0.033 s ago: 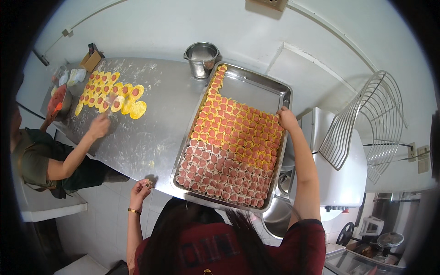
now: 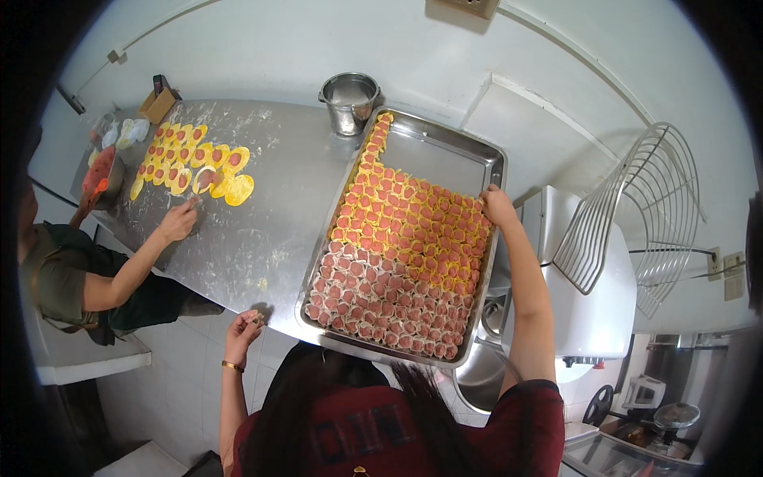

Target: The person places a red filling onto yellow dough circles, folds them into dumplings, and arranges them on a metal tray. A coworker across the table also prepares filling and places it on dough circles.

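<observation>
A large steel tray lies in front of me, filled over most of its length with rows of small open-topped dumplings. Those at the far side have yellow wrappers, those nearer me pale ones; pink filling shows in each. My right hand is closed over the tray's right rim, fingertips beside the last yellow dumplings. Low at the table's front edge, left of the tray, my left hand is curled with its fingertips pinched. Something small and pale shows at them, too small to name.
On the steel table, flat yellow wrappers, most with filling, lie left. A co-worker's hand is near them, beside a bowl of pink filling. A steel bucket stands behind; a wire rack is at right.
The co-worker's hand has moved slightly to the right and down, by the front row of yellow wrappers. My hands and the tray have not moved.
</observation>
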{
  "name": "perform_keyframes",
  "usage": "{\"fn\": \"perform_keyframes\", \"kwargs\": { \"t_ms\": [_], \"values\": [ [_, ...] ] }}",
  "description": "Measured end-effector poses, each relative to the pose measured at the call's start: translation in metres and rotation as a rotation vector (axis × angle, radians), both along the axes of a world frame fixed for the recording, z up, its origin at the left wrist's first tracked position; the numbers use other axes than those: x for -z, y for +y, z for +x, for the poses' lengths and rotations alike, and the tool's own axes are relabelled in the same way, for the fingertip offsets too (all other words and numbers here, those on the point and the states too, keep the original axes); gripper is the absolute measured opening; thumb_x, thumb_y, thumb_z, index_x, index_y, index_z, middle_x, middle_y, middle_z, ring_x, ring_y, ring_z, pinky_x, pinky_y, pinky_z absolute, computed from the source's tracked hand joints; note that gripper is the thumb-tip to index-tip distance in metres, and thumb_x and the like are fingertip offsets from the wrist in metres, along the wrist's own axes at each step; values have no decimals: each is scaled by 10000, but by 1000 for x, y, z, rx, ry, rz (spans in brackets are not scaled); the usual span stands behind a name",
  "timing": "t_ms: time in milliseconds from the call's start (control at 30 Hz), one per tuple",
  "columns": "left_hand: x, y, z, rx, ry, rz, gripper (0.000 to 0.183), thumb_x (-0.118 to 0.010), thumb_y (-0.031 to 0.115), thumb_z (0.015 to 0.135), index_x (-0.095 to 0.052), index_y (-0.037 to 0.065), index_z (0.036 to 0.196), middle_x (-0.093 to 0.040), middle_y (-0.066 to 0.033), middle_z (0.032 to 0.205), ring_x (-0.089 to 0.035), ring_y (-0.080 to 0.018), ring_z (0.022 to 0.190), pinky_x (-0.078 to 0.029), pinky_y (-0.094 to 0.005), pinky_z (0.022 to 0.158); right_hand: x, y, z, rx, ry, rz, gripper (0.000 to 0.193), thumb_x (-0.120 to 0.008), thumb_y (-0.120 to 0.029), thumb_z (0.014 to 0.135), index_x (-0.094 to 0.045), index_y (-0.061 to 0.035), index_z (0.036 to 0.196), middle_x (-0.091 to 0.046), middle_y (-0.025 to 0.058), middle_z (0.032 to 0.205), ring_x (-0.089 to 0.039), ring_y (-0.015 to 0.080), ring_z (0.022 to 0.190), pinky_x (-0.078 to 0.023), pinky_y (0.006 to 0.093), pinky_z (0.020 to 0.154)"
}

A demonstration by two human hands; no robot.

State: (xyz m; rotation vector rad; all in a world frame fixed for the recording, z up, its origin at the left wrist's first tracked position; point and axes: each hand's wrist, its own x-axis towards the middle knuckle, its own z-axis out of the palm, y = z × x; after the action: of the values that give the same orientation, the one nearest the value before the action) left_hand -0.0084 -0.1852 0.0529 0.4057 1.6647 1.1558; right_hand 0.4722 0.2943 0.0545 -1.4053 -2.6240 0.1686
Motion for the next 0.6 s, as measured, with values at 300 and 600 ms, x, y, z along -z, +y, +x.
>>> {"fn": "perform_keyframes", "kwargs": {
  "t_ms": [300, 600],
  "values": [
    [0, 6, 6, 0, -22, -6, 308, -601, 127, 863, -544, 81, 1162, -611, 5, 1065, -576, -90, 967, -461, -214, 768, -11, 3, -8, 69, -326, 24, 176, -620, -77, 709, -675, -90, 876, -610, 143, 858, -600, 339, 812, -495, 426, 724],
    [7, 7, 9, 73, 17, -18, 330, -602, 115, 851, -538, 86, 1174, -602, -1, 1101, -575, -96, 982, -474, -233, 804, 3, 8, 0, 76, -134, 32, 98, -603, -49, 682, -643, -38, 771, -643, 165, 772, -615, 350, 747, -499, 433, 682]
  ]
}}
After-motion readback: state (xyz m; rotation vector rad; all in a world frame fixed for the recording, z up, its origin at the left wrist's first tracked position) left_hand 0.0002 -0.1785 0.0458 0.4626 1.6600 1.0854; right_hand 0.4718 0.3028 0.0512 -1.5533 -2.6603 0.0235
